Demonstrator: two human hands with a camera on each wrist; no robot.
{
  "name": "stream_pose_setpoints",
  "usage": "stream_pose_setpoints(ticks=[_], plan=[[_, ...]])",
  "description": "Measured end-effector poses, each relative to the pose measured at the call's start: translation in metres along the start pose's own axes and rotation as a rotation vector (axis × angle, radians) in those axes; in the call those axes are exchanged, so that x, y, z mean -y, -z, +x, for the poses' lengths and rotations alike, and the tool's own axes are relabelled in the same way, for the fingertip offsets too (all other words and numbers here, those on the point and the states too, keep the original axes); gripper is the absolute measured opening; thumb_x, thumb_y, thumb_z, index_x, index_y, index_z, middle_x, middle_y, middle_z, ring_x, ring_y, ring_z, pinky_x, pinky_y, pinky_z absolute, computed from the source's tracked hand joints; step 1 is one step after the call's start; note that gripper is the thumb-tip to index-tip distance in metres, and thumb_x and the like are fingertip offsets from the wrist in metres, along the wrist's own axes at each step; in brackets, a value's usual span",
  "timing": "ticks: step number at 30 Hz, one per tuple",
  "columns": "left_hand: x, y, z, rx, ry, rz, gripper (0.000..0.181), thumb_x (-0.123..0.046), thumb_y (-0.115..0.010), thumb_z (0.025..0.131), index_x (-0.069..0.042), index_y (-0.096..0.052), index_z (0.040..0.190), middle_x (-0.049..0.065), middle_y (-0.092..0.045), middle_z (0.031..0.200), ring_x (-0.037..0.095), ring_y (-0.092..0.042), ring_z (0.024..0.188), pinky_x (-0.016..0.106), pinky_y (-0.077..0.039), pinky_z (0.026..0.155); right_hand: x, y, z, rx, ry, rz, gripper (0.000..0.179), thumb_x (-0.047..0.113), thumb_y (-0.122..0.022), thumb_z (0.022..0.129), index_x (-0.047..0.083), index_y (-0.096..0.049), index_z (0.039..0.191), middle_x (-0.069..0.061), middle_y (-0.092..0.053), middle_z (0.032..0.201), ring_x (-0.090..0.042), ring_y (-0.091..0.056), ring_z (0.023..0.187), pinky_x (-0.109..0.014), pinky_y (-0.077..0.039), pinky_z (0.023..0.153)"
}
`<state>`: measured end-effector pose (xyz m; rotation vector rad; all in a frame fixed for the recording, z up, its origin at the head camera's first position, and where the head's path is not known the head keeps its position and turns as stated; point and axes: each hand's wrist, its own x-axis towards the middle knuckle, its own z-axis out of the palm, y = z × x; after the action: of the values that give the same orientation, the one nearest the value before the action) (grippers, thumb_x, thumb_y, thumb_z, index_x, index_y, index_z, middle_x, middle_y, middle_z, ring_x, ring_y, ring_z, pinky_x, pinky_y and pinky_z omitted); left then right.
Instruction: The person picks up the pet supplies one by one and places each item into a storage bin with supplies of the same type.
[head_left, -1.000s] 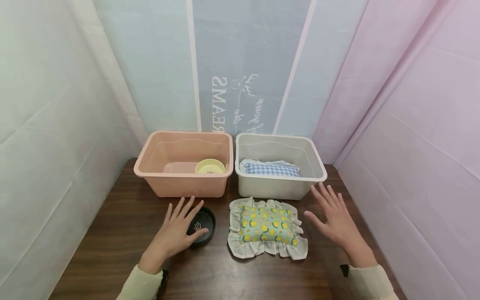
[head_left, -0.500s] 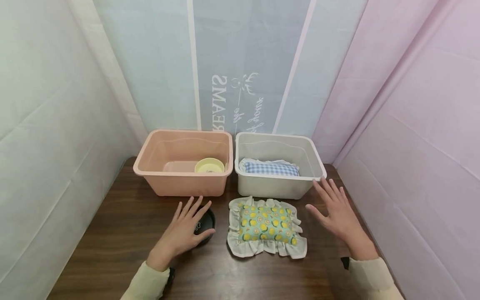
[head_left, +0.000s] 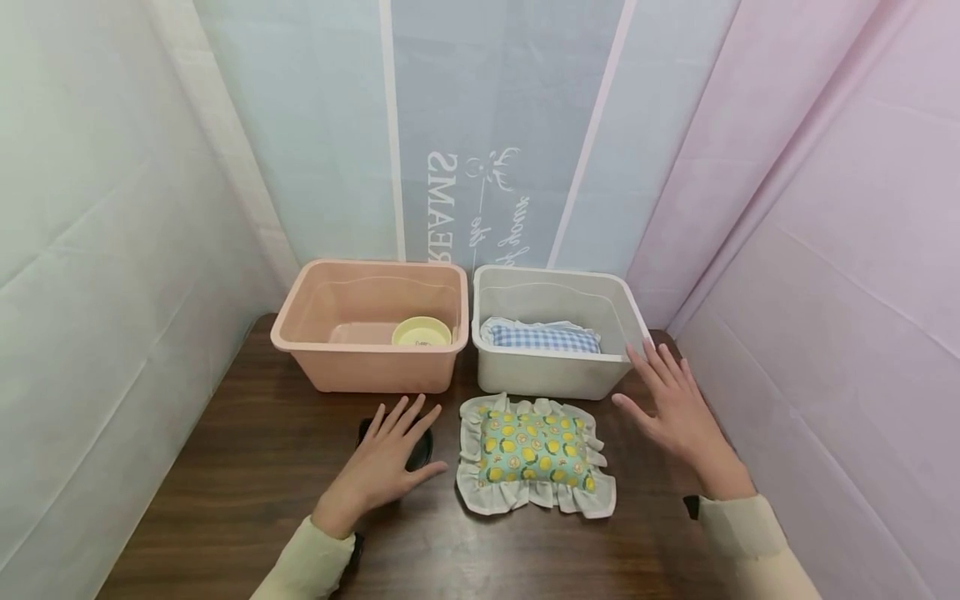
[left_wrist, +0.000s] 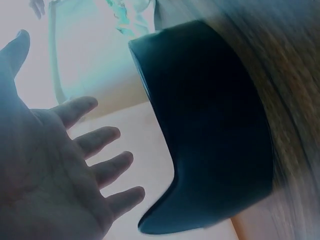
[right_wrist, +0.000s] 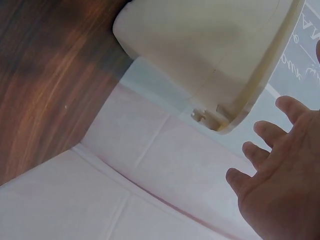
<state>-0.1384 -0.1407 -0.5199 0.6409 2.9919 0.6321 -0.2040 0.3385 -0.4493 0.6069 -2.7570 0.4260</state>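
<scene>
My left hand [head_left: 382, 462] hovers with spread fingers above a black bowl [head_left: 421, 452], hiding much of it. In the left wrist view that bowl [left_wrist: 205, 125] stands apart from the fingertips. To its right lies a small pillow with a lemon print and white ruffles [head_left: 532, 450]. My right hand [head_left: 678, 421], fingers spread and holding nothing, is beside the front right corner of the grey bin [head_left: 543, 375]; the right wrist view shows space between the fingers and the bin [right_wrist: 200, 55]. A blue checked pillow [head_left: 546, 338] lies inside this bin.
Left of the grey bin stands a pink bin [head_left: 375, 371] with a yellow bowl [head_left: 422, 331] in its right part. Both bins stand at the back of the dark wooden table [head_left: 202, 500]. Cloth walls [head_left: 840, 333] close in the sides and back.
My left hand has moved right, now covering more of the black bowl. My right hand has shifted slightly forward. The bins, pillows and bowls stay in place.
</scene>
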Motion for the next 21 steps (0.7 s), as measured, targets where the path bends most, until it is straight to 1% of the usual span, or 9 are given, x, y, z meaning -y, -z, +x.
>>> stream_pose_setpoints(ticks=[5, 7, 11, 15, 19, 21], plan=[[-0.005, -0.004, 0.004, 0.006, -0.010, 0.008, 0.089, -0.068, -0.064, 0.100, -0.027, -0.031, 0.172, 0.008, -0.021, 0.179, 0.039, -0.021, 0.164, 0.067, -0.011, 0.130, -0.002, 0.002, 0.006, 0.018, -0.004, 0.001, 0.083, 0.048, -0.066, 0.105, 0.019, -0.028, 0.173, -0.022, -0.024, 0.176, -0.044, -0.011, 0.165, -0.059, 0.003, 0.133], [-0.006, -0.005, 0.005, 0.010, -0.012, 0.015, 0.090, -0.069, -0.063, 0.099, -0.027, -0.031, 0.172, 0.007, -0.021, 0.179, 0.037, -0.020, 0.164, 0.066, -0.011, 0.131, -0.002, 0.004, 0.009, 0.022, -0.004, 0.003, 0.083, 0.048, -0.066, 0.106, 0.020, -0.027, 0.173, -0.022, -0.023, 0.176, -0.043, -0.010, 0.165, -0.060, 0.003, 0.132], [-0.011, -0.006, 0.008, 0.019, -0.021, -0.001, 0.090, -0.069, -0.064, 0.099, -0.027, -0.032, 0.172, 0.008, -0.022, 0.179, 0.036, -0.019, 0.165, 0.065, -0.009, 0.131, -0.002, 0.006, 0.013, 0.028, -0.005, 0.010, 0.083, 0.048, -0.066, 0.106, 0.020, -0.026, 0.173, -0.021, -0.023, 0.176, -0.042, -0.008, 0.166, -0.061, 0.003, 0.132], [-0.014, -0.007, 0.009, 0.029, -0.037, -0.010, 0.091, -0.071, -0.061, 0.099, -0.025, -0.032, 0.171, 0.009, -0.024, 0.178, 0.038, -0.022, 0.164, 0.066, -0.011, 0.131, -0.003, 0.008, 0.018, 0.037, -0.004, 0.006, 0.083, 0.048, -0.066, 0.106, 0.019, -0.027, 0.173, -0.022, -0.022, 0.176, -0.043, -0.009, 0.165, -0.060, 0.005, 0.132], [-0.017, -0.008, 0.010, 0.048, -0.047, -0.002, 0.092, -0.075, -0.057, 0.099, -0.025, -0.031, 0.172, 0.007, -0.023, 0.178, 0.034, -0.020, 0.165, 0.062, -0.011, 0.132, -0.005, 0.009, 0.023, 0.050, -0.004, 0.001, 0.083, 0.049, -0.065, 0.106, 0.017, -0.026, 0.173, -0.020, -0.020, 0.177, -0.044, -0.010, 0.165, -0.059, 0.004, 0.133], [-0.018, -0.009, 0.010, 0.053, -0.052, -0.010, 0.092, -0.074, -0.059, 0.099, -0.024, -0.032, 0.172, 0.006, -0.023, 0.178, 0.034, -0.020, 0.165, 0.061, -0.010, 0.132, -0.006, 0.009, 0.026, 0.058, -0.005, 0.007, 0.084, 0.049, -0.065, 0.106, 0.016, -0.026, 0.173, -0.020, -0.019, 0.178, -0.044, -0.010, 0.165, -0.058, 0.004, 0.133]])
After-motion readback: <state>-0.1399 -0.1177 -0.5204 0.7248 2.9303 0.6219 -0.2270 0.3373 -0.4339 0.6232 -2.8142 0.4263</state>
